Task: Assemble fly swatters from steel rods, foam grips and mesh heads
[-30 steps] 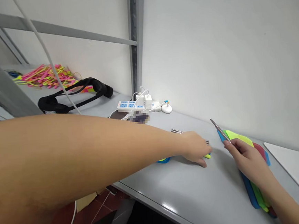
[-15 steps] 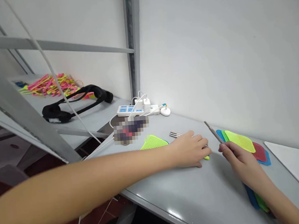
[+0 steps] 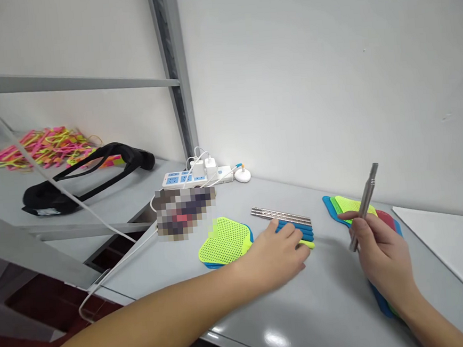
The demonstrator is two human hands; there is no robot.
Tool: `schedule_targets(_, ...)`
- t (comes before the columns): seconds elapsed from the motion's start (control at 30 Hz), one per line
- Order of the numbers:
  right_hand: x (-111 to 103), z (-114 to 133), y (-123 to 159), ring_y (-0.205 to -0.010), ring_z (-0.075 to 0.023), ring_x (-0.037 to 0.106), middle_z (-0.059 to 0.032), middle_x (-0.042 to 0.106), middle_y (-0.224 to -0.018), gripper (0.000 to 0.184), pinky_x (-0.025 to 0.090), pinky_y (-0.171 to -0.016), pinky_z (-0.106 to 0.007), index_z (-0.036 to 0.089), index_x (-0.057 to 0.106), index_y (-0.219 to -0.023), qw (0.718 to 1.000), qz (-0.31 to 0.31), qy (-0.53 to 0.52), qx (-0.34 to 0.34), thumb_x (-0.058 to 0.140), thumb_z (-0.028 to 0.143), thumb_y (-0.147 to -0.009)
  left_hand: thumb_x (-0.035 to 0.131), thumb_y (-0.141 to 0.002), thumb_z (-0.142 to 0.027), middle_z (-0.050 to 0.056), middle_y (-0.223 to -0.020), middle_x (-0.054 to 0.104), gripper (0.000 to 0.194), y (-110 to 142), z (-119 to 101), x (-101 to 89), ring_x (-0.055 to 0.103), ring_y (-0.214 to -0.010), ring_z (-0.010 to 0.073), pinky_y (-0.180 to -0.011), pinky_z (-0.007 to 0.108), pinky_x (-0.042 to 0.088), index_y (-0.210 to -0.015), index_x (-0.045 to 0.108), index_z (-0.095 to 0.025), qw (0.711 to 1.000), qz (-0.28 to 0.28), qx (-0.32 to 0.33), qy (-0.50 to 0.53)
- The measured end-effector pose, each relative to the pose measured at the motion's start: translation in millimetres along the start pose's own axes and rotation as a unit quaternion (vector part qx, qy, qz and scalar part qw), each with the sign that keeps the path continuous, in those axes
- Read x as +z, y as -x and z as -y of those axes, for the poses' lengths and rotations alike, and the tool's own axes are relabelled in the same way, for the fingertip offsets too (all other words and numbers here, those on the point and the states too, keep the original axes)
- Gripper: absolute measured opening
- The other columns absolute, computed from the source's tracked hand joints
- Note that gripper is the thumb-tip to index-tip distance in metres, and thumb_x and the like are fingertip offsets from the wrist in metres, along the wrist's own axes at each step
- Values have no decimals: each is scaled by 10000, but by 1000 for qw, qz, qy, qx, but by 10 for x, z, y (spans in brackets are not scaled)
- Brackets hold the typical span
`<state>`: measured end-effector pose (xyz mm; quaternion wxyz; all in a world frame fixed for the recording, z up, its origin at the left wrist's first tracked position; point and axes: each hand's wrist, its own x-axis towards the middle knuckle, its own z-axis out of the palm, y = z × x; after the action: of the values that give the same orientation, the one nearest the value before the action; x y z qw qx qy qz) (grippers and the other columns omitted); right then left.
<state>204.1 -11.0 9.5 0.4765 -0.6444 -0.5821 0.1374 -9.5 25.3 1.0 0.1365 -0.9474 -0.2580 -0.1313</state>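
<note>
My left hand (image 3: 275,253) reaches across the table, palm down, with bent fingers spread apart over a yellow-green handle (image 3: 308,244). Beside its fingertips lie several blue handles (image 3: 300,230) with silver metal rods (image 3: 277,212). A yellow-green perforated paddle (image 3: 224,242), like a fly swatter head, lies left of the wrist on blue paddles; part is hidden by my forearm. My right hand (image 3: 384,247) is closed round a silver telescopic rod (image 3: 366,195), held tilted above the table. Behind that hand is a pile of coloured paddles (image 3: 350,205), partly covered.
A white power strip (image 3: 225,174) with chargers and a round white device (image 3: 242,175) stand by the wall. A blurred-out object (image 3: 184,214) lies before them. Leftward are a black headset (image 3: 95,179), pink-yellow pieces (image 3: 49,148) and a metal frame (image 3: 176,81). A white board (image 3: 446,253) lies right.
My left hand has drawn back a little, uncovering the blue handles and rods. My right hand has turned the rod more upright. The view has shifted right.
</note>
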Motion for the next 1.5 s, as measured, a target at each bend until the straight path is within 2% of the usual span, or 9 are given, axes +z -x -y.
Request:
schedule_targets(0.27,57,-64,25,-630,-165,531,-9,584,-744,274,435,-551,-274,246,650,-928,999,-25,-40,3,538,494,-903,605,-895,-403,52,-989,629,256,-3,14,-114,539,-1021,260,-874,411,387,-1052,598,-202,998,33,-36,34)
schedule_targets(0.57,71,-20,48,-590,-142,532,2,585,-704,232,425,-540,-260,246,641,-871,999,4,-38,-23,565,462,-905,615,-888,-389,49,-945,621,220,21,76,-53,533,-965,265,-749,381,384,-973,590,-188,996,59,-63,17)
schedule_targets(0.8,51,9,41,-577,-143,526,-5,597,-691,258,410,-515,-264,231,637,-848,998,7,-24,-51,547,464,-914,588,-909,-363,79,-1012,608,190,7,116,-129,519,-1015,274,-785,386,394,-941,593,-177,994,76,-78,25)
schedule_targets(0.97,52,35,36,-627,-155,569,-23,641,-748,254,454,-585,-280,216,624,-811,994,4,-15,-112,538,427,-923,565,-931,-336,57,-1014,612,149,17,18,-91,538,-1000,242,-800,355,393,-930,582,-188,993,68,-55,81)
schedule_targets(1.1,48,32,19,-633,-155,585,-18,653,-738,233,458,-592,-277,212,620,-797,986,-10,-25,-162,539,388,-928,498,-963,-289,40,-886,654,141,-33,-126,-141,600,-810,215,-760,365,406,-934,579,-177,991,86,19,102)
schedule_targets(1.2,18,13,3,-586,-143,552,-5,626,-692,227,433,-548,-269,210,625,-810,986,-34,-29,-158,553,395,-920,446,-969,-317,36,-828,684,202,-141,-230,-382,614,-681,200,-605,325,404,-959,599,-186,969,139,40,202)
schedule_targets(1.3,-19,-15,-19,-570,-144,520,5,590,-654,261,412,-530,-274,208,627,-819,990,-61,-23,-124,557,442,-910,506,-907,-332,17,-743,690,183,-325,-350,-730,617,-637,182,-489,271,382,-895,644,-211,903,229,-31,361)
schedule_targets(1.37,-30,-30,-34,-580,-153,517,0,584,-655,297,403,-530,-283,207,627,-813,993,-65,-13,-98,554,482,-900,532,-870,-274,32,-701,683,169,-491,-473,-900,608,-595,179,-455,270,401,-791,657,-192,874,277,-22,398)
schedule_targets(1.5,-16,-39,-35,-592,-170,512,-6,579,-669,334,389,-539,-303,219,625,-814,996,-56,1,-63,546,536,-883,676,-804,-366,93,-656,664,314,-846,-835,-844,607,-541,224,-449,341,462,-593,627,-137,841,330,30,427)
